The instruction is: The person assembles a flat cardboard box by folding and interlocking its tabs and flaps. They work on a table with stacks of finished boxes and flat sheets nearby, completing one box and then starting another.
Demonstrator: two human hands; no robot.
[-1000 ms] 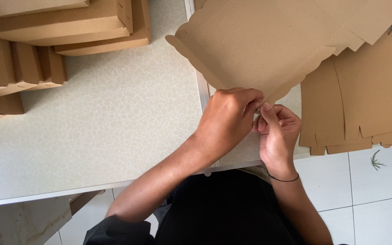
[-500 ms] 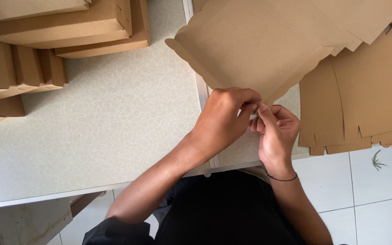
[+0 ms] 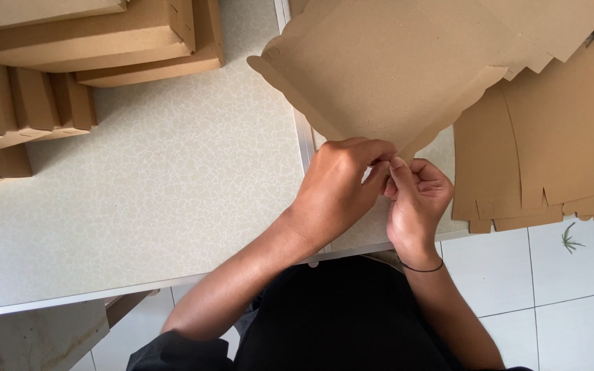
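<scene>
At the 10 o'clock corner of the view, a stack of folded brown boxes rests on the pale patterned counter. Beside it at 9 o'clock lies a lower row of folded cardboard pieces.

At centre, the left hand reaches across from the 7 o'clock side. Its grip is closed narrow, fingertips pinched on the lowest corner of the flat cardboard blank. The right hand sits just beside it, touching the left hand at the fingertips. Its grip is likewise pinched tight on the same corner. The exact contact point is hidden between the fingers.

The cardboard blank extends from both grips toward 12 o'clock. It is raised and tilted above the counter, with a scalloped edge running from 10 o'clock down to the pinched corner. Its long axis runs roughly from 10 o'clock to 2 o'clock. Both hands are equally near the corner; the left hand covers more of it.

At 3 o'clock, a pile of flat cardboard sheets lies on the counter and overhangs its near edge above the white tiled floor.
</scene>
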